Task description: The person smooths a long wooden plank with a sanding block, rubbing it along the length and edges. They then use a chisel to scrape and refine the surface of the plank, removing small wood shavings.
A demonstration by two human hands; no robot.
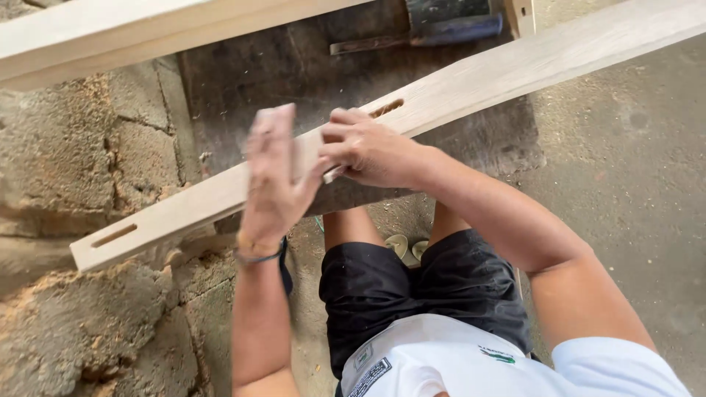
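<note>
— Left hand point(271, 176)?
— Blurred, pressed flat on a small pale block point(288, 132) against the long wooden rail point(471, 84); grasp unclear, cannot tell.
— Right hand point(368, 151)?
— Curled over the rail's near edge, gripping it at 3 o'clock of the left.
— Rail's place?
— Slanted from 8 to 2 o'clock above the knees, across a dark plank point(294, 66).
— Progress?
— Slots point(114, 235) already cut at both ends; surface smoothing apparently underway, extent unclear.
— Room?
— Rough block wall point(66, 147) crowded at 9 o'clock; bare concrete floor point(632, 162) open at 3.
</note>
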